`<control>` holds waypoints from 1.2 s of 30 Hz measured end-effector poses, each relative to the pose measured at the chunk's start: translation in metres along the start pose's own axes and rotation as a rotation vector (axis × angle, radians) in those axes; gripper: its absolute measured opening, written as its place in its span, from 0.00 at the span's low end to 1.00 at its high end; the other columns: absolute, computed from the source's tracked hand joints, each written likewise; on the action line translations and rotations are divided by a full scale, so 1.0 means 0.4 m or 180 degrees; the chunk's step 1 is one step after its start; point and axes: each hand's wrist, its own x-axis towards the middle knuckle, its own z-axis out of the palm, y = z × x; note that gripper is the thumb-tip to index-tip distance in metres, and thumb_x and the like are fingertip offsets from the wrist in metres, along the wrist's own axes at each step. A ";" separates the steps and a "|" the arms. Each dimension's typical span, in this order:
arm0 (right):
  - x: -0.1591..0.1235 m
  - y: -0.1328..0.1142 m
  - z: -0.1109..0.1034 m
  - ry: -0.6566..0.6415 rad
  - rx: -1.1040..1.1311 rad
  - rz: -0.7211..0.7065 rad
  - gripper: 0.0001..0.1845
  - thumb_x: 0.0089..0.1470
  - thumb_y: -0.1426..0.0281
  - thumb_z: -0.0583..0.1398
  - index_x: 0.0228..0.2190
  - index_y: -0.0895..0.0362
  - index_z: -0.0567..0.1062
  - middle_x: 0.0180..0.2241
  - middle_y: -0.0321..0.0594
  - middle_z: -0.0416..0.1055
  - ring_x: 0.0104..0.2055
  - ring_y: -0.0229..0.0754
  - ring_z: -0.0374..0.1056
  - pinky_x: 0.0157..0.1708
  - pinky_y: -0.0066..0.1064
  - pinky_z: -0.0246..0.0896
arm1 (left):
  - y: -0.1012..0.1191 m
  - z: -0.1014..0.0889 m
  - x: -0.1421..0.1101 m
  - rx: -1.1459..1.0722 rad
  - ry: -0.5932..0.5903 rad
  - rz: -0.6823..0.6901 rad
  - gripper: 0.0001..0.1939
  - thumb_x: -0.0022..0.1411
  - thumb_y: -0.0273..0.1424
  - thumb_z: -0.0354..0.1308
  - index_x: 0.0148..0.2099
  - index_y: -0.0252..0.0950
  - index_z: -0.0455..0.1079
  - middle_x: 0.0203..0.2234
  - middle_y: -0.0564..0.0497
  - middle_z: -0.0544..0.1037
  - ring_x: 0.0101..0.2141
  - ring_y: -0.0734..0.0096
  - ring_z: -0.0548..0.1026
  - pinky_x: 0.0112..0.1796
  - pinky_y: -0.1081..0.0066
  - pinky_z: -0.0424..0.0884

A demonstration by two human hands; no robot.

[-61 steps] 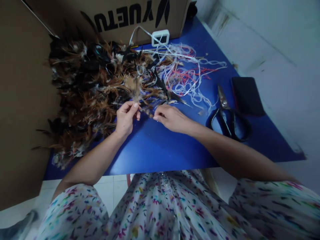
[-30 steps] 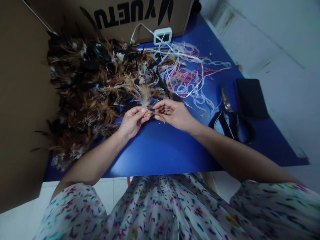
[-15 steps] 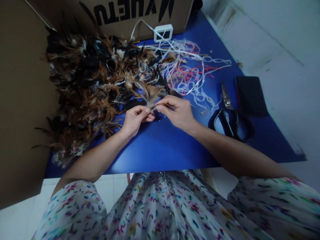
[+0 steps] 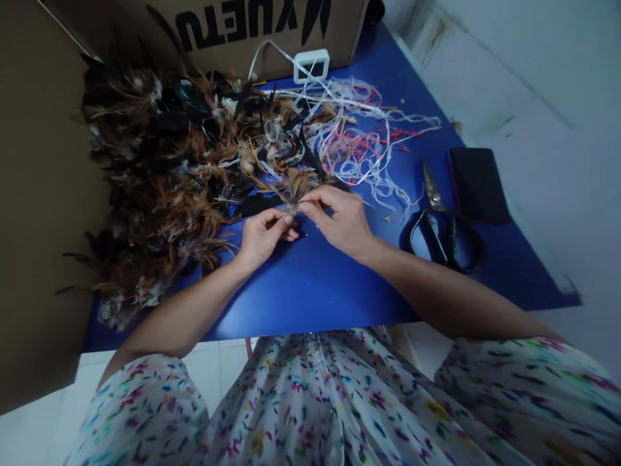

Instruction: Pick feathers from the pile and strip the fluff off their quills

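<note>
Over the blue table [image 4: 310,285], a small tuft of brown and grey feathers [image 4: 295,186] is pinched at its base between both hands. My left hand [image 4: 266,238] is closed, thumb against forefinger at the lower end of the tuft. From the other side my right hand [image 4: 339,217] pinches the tuft a little higher, its fingertips nearly touching the left ones. Just behind and to the left spreads a large pile of brown and black feathers [image 4: 160,162]. Fine details between the fingertips are too small to make out.
Tangled white and red ribbons [image 4: 369,139] lie beyond my right hand. Black-handled scissors [image 4: 439,226] and a dark flat case [image 4: 478,184] rest at the right. A small white-framed device [image 4: 311,66] stands before a cardboard box [image 4: 272,39]. Cardboard [image 4: 43,194] walls the left side.
The view has shifted slightly. Both hands keep their pinch on the tuft, whose feathers now sit lower and more bent over, and the left fingertips have eased slightly downward.
</note>
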 end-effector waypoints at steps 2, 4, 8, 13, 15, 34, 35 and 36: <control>-0.003 0.003 0.001 -0.0038 -0.0068 0.0002 0.12 0.63 0.61 0.59 0.32 0.55 0.78 0.29 0.35 0.77 0.30 0.36 0.69 0.33 0.30 0.64 | 0.000 0.001 0.000 0.0090 -0.0008 0.0051 0.21 0.54 0.48 0.68 0.32 0.33 0.74 0.20 0.51 0.79 0.22 0.72 0.79 0.28 0.73 0.79; -0.005 0.004 0.003 -0.0061 -0.0107 0.0022 0.13 0.63 0.60 0.59 0.33 0.55 0.78 0.29 0.35 0.77 0.30 0.36 0.69 0.33 0.30 0.64 | 0.002 0.001 -0.001 0.0155 -0.0015 0.0093 0.21 0.54 0.48 0.67 0.32 0.33 0.74 0.19 0.52 0.79 0.22 0.72 0.79 0.27 0.73 0.79; -0.007 0.002 0.003 -0.0127 -0.0084 0.0104 0.12 0.62 0.61 0.60 0.33 0.55 0.78 0.29 0.35 0.77 0.30 0.36 0.69 0.33 0.30 0.64 | 0.004 0.001 -0.002 0.0215 -0.0033 0.0149 0.20 0.56 0.47 0.67 0.32 0.33 0.75 0.19 0.51 0.79 0.21 0.73 0.79 0.27 0.74 0.79; -0.008 -0.003 0.006 -0.0160 0.0093 0.0325 0.09 0.61 0.65 0.61 0.33 0.56 0.78 0.28 0.34 0.76 0.28 0.35 0.67 0.31 0.29 0.61 | 0.001 0.000 -0.002 0.0362 -0.0028 0.0229 0.19 0.57 0.47 0.66 0.33 0.33 0.75 0.20 0.51 0.80 0.21 0.73 0.79 0.27 0.74 0.79; -0.009 -0.002 0.009 -0.0149 0.0229 0.0452 0.08 0.60 0.65 0.61 0.33 0.56 0.78 0.27 0.33 0.76 0.27 0.34 0.66 0.30 0.28 0.60 | 0.000 -0.001 -0.002 0.0408 -0.0015 0.0248 0.19 0.57 0.47 0.65 0.33 0.33 0.76 0.20 0.51 0.80 0.21 0.73 0.79 0.27 0.74 0.79; -0.008 -0.003 0.009 -0.0171 0.0220 0.0419 0.07 0.60 0.67 0.61 0.32 0.57 0.76 0.27 0.33 0.73 0.27 0.34 0.65 0.31 0.29 0.59 | -0.011 -0.006 -0.001 0.0400 -0.0013 0.0215 0.18 0.59 0.45 0.65 0.33 0.33 0.75 0.20 0.52 0.80 0.21 0.74 0.79 0.28 0.74 0.78; -0.008 -0.004 0.008 -0.0160 0.0163 0.0306 0.07 0.61 0.68 0.61 0.32 0.57 0.76 0.27 0.34 0.74 0.28 0.34 0.65 0.31 0.29 0.59 | -0.011 -0.006 0.000 0.0402 -0.0017 0.0211 0.18 0.59 0.46 0.65 0.33 0.33 0.75 0.20 0.52 0.80 0.21 0.73 0.79 0.28 0.74 0.78; -0.008 -0.004 0.006 -0.0157 0.0103 0.0189 0.06 0.61 0.69 0.60 0.32 0.57 0.76 0.28 0.34 0.74 0.28 0.35 0.66 0.32 0.29 0.60 | -0.011 -0.005 0.000 0.0414 -0.0022 0.0204 0.19 0.58 0.46 0.65 0.33 0.33 0.75 0.20 0.52 0.80 0.21 0.73 0.79 0.28 0.74 0.78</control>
